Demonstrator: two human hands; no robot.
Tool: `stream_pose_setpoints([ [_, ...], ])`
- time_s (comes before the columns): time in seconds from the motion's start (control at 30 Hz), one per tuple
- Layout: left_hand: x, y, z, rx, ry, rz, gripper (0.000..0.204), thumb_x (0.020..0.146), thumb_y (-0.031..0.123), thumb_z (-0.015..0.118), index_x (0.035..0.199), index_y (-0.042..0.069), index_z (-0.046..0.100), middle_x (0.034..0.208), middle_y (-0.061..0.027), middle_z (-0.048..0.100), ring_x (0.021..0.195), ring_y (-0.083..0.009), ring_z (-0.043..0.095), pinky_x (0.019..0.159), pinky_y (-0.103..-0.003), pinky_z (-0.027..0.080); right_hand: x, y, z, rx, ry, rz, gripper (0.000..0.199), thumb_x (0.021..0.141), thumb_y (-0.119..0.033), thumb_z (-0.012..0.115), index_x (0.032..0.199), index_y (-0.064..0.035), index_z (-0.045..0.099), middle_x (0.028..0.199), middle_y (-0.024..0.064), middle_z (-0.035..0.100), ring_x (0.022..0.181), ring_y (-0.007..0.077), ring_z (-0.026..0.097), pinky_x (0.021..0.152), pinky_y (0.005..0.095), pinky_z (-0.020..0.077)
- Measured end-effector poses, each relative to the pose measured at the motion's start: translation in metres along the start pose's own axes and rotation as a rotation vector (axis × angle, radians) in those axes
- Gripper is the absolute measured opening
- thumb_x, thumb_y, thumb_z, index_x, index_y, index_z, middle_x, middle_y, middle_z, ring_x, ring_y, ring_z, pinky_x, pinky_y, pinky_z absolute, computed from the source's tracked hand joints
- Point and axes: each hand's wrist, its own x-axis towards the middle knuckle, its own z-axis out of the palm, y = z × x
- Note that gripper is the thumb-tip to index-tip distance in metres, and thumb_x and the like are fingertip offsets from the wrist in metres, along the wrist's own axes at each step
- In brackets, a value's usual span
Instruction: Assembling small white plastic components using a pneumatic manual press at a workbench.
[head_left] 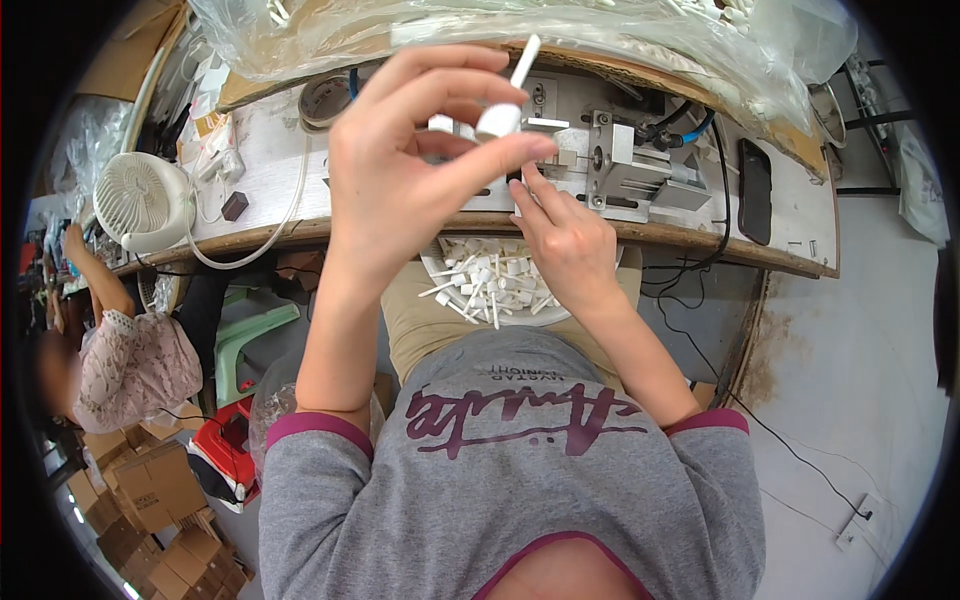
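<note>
A long, scuffed worktop [262, 190] curves across the top of my view. A big clear plastic bag [480, 35] of white parts is slumped along its far edge. Below the edge my grey shirt with maroon cuffs [520, 470] fills the bottom of the picture.

On the left of the worktop stands a small white desk fan [142, 200], its cord looping toward the middle. At the centre sits a grey metal fixture [620, 165] with blue air hoses running off its right side, mounted straight ahead of me so both hands can reach it. A dark phone [755, 190] lies flat to the right of it, well apart from my hands.

In my lap, tucked just under the worktop's edge, is a white bowl [432, 275] heaped with small white pump nozzles with thin dip tubes [495, 285], kept close so a hand only has to drop to reach them.

My left hand [400, 190] is raised in front of the fixture, its fingers [470, 165] pinched narrowly on one white pump nozzle [500, 118], cap down, its tube pointing up and away. My right hand [570, 245] sits lower, between bowl and fixture, with its forefinger [535, 190] stretched to touch the fixture's front; I cannot tell whether it holds anything.

At far left, another person in a pink lace top [135, 365] works beside stacked cardboard boxes [160, 500] on the floor.
</note>
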Motion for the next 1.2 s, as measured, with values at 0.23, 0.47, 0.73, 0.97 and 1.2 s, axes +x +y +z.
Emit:
stream_pose_setpoints([
  [0.23,-0.026,-0.008,0.008,-0.096,-0.029,-0.125,0.033,0.07,-0.006,0.079,0.102,-0.003,0.07,0.122,-0.0121,0.06,0.094,-0.0145,0.066,0.069,-0.023,0.061,0.015,0.006,-0.004,-0.047,-0.04,-0.023,0.026,0.076,-0.009,0.066,0.1,-0.0007,0.071,0.117,0.0129,0.069,0.061,0.0166,0.066,0.057,0.0286,0.0531],
  [0.47,-0.041,-0.018,0.005,-0.101,-0.035,-0.139,0.034,0.073,-0.006,0.077,0.106,-0.006,0.069,0.128,-0.0135,0.056,0.097,-0.0185,0.066,0.081,-0.028,0.063,0.014,0.007,-0.003,0.013,-0.017,0.027,0.024,0.075,-0.018,0.076,0.096,-0.0064,0.073,0.117,0.007,0.07,0.057,0.0181,0.067,0.055,0.0286,0.0526],
  [0.73,-0.059,-0.022,0.007,0.126,-0.044,-0.074,0.034,0.073,-0.005,0.077,0.106,0.001,0.073,0.124,-0.0108,0.06,0.092,-0.0164,0.067,0.074,-0.027,0.061,0.034,0.012,-0.031,0.198,-0.063,-0.022,0.024,0.075,-0.014,0.074,0.095,-0.0003,0.071,0.114,0.0125,0.07,0.07,0.025,0.07,0.064,0.0322,0.056],
  [0.97,-0.076,-0.041,0.032,0.404,-0.079,0.139,0.03,0.074,0.006,0.078,0.104,0.003,0.072,0.118,-0.0092,0.068,0.083,-0.0171,0.067,0.069,-0.029,0.055,0.159,0.058,-0.093,0.141,0.392,0.086,0.027,0.078,-0.014,0.071,0.099,0.0022,0.069,0.087,0.0179,0.066,0.076,0.0323,0.064,0.072,0.0385,0.0513],
  [1.2,-0.07,-0.065,0.059,0.716,-0.15,0.274,0.023,0.074,0.014,0.078,0.095,0.007,0.073,0.114,-0.004,0.071,0.07,-0.0144,0.068,0.059,-0.028,0.046,0.22,0.109,-0.047,-0.053,-0.075,0.373,0.042,0.069,-0.03,0.079,0.093,0.0017,0.068,0.097,0.0217,0.068,0.092,0.0375,0.065,0.081,0.0425,0.0516],
])
